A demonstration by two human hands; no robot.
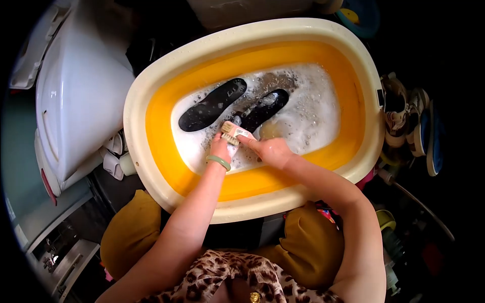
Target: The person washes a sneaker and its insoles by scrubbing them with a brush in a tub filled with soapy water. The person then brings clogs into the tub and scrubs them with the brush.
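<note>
My right hand (275, 151) is closed around a pink scrub brush (242, 132) with pale bristles, held over the soapy water. Against the bristles is my left hand (220, 147), with a green bangle on its wrist. Its fingers are curled and partly hidden by the brush, so what they grip cannot be made out. Just beyond the brush lies a black insole (265, 108) with foam on it, its near end close to both hands. A second black insole (212, 105) floats to the left. White suds (318, 111) cover much of the water.
The cream-rimmed yellow basin (166, 118) sits before my knees. Several shoes (417, 123) stand at its right. A white glossy appliance or fixture (83, 96) is at the left, with white objects (112, 162) below it. A blue container (361, 17) is at the back right.
</note>
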